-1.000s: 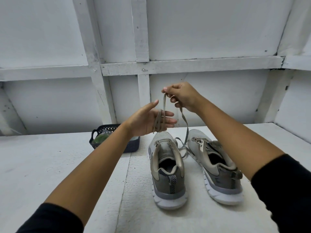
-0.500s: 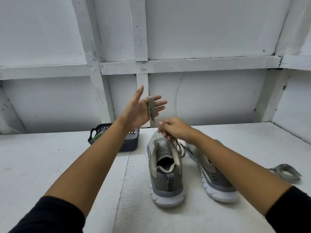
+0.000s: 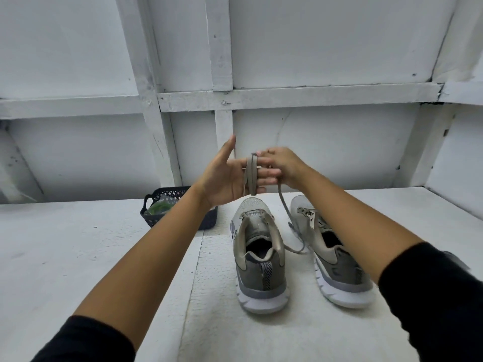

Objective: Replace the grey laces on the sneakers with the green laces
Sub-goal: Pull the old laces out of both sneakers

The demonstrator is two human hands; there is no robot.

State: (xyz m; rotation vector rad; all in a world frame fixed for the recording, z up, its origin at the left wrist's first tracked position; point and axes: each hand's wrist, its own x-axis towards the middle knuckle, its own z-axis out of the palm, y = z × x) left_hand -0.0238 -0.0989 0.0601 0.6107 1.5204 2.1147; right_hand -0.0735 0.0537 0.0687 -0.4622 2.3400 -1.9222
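Observation:
Two grey sneakers stand side by side on the white table, heels toward me: the left sneaker (image 3: 257, 257) and the right sneaker (image 3: 329, 254), both without laces in their eyelets. My left hand (image 3: 230, 176) is raised above them, fingers straight and thumb up, with a grey lace (image 3: 251, 173) wound in loops round its fingers. My right hand (image 3: 281, 163) pinches the lace just beside those fingers. The lace's free end hangs down and trails on the table between the sneakers. Green laces (image 3: 158, 207) lie in a dark basket (image 3: 156, 219) at the back left.
A white panelled wall with wooden battens rises behind the table. At the far right, partly hidden by my right sleeve, lies something grey I cannot identify in this frame.
My right hand rose from near the left sneaker back up to my left hand, carrying the lace round the fingers. The left hand dropped slightly and holds more loops.

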